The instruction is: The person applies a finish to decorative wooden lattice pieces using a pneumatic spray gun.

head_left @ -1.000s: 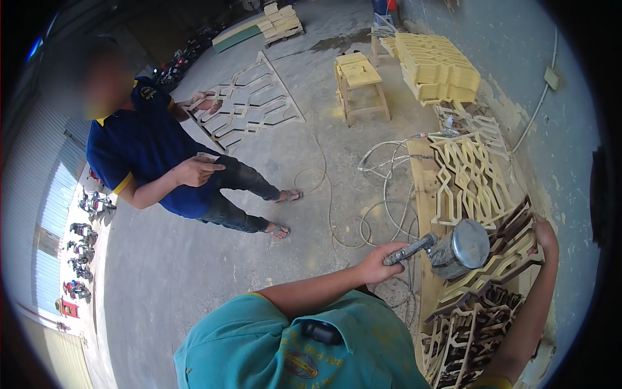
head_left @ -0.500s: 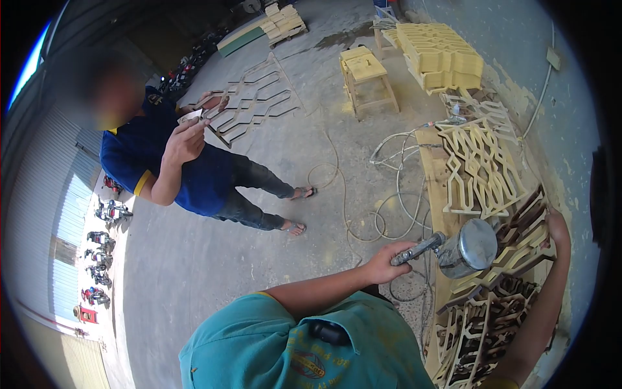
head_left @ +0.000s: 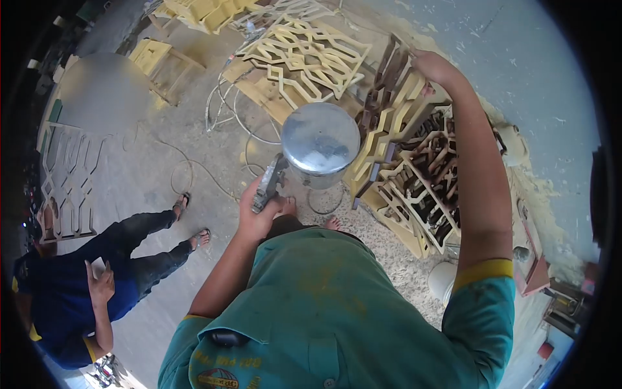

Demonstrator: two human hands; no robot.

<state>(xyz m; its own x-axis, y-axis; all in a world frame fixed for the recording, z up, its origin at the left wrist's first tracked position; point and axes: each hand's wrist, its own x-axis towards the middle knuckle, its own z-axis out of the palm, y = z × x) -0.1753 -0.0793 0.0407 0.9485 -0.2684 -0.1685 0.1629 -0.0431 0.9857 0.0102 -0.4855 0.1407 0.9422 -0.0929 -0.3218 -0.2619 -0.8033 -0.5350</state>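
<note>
My left hand (head_left: pixel 254 211) is closed around the handle of a spray gun (head_left: pixel 269 183), which carries a large round metal cup (head_left: pixel 321 139) with a shiny lid. The cup is in front of my body, near the wooden board. My right hand (head_left: pixel 435 69) reaches out to the wall side, its fingers curled over the far end of a zigzag lattice panel (head_left: pixel 396 123). That panel stands on edge, cream and brown, among several similar ones. Nearer to me lean more lattice panels (head_left: pixel 418 194) with dark brown insides. The right fingertips are partly hidden.
Pale yellow lattice panels (head_left: pixel 311 58) lie on a wooden board (head_left: pixel 269 91). A hose (head_left: pixel 214 107) coils on the floor. Another person (head_left: pixel 84 285) in dark blue stands at the left, near a grey lattice panel (head_left: pixel 68 181). A white bucket (head_left: pixel 442 280) stands beneath my right arm.
My view has turned toward the wall, so the other person now appears lower left. The spray gun now appears further left, still in my left hand. My right hand stays at the upright panels.
</note>
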